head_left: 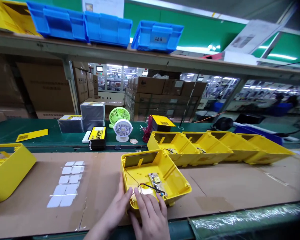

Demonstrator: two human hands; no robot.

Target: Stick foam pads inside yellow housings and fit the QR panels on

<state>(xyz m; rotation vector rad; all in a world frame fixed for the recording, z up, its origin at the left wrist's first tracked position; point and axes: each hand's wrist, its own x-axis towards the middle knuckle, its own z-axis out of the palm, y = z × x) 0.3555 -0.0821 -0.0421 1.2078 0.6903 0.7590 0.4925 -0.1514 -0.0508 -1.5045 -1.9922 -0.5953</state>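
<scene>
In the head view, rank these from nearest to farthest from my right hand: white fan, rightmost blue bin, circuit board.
From the right hand:
1. Circuit board, just beyond the fingers, inside the yellow box.
2. White fan, beyond the box, slightly left.
3. Rightmost blue bin, up on the shelf.
</scene>
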